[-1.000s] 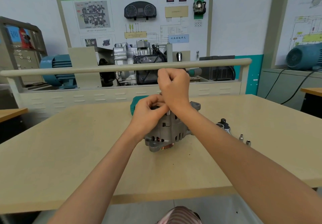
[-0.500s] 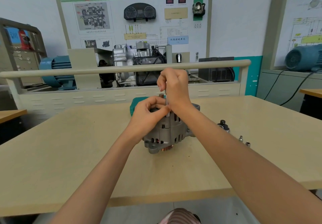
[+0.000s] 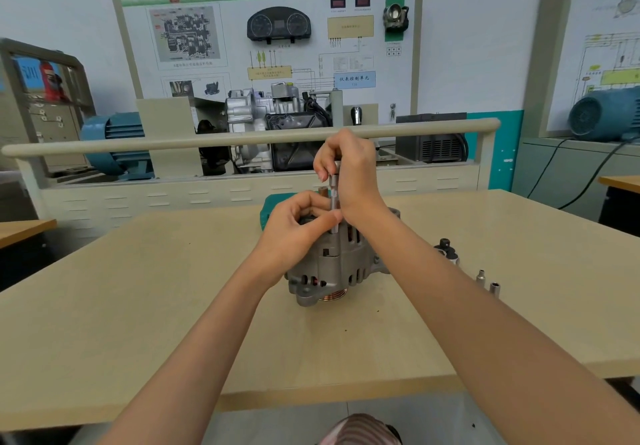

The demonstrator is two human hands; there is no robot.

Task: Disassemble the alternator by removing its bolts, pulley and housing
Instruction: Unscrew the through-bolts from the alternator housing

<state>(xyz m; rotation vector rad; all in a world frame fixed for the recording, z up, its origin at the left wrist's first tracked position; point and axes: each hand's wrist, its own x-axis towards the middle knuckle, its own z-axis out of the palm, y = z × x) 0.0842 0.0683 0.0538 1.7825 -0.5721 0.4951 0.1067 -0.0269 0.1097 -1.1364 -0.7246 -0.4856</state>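
A grey cast alternator [image 3: 334, 266] stands on the beige table [image 3: 173, 306], its copper-coloured pulley [image 3: 332, 295] facing down at the front. A slim steel socket extension [image 3: 334, 199] stands upright on the alternator's top. My right hand [image 3: 349, 171] pinches the upper end of this tool. My left hand [image 3: 298, 225] curls around the alternator's top, its thumb touching the tool's lower shaft. The bolt under the tool is hidden.
Two small loose sockets [image 3: 487, 282] and a dark ratchet part [image 3: 446, 250] lie on the table to the right. A teal tool case [image 3: 273, 205] sits behind the alternator. A training bench with a rail [image 3: 207, 141] stands beyond the table.
My right hand has risen a little, so more of the steel tool shows between the two hands. The alternator and my left hand have hardly moved.
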